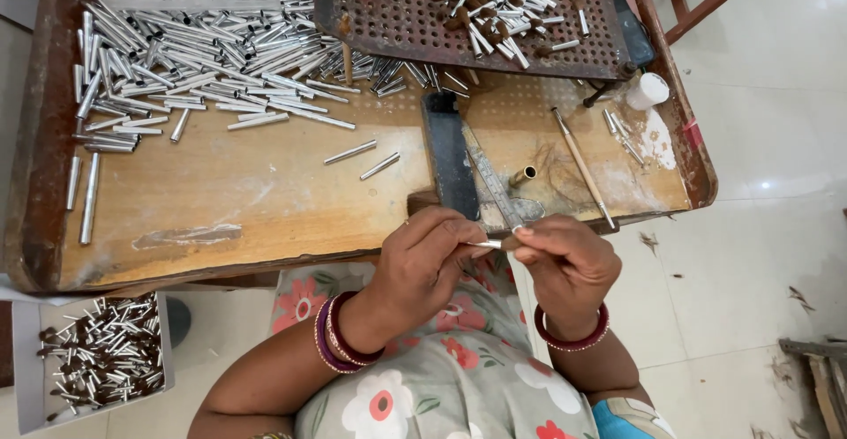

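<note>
My left hand (423, 258) pinches a short silver metal tube (486, 245) at the near edge of a wooden work table (256, 201). Close against it, my right hand (565, 262) grips the tube's other end, where a small brown tuft (510, 243) shows between the fingertips. Both hands hover just in front of the table, above my lap. A flat metal ruler (494, 187) and a dark block (448, 157) lie on the table right behind the hands.
A big heap of silver tubes (203, 51) covers the table's far left. A perforated brown tray (476, 11) with finished pieces sits at the back. A thin stick (584, 170), a brass tube (523, 175) and a white cap (648, 90) lie right. A box of tubes (97, 360) stands on the floor.
</note>
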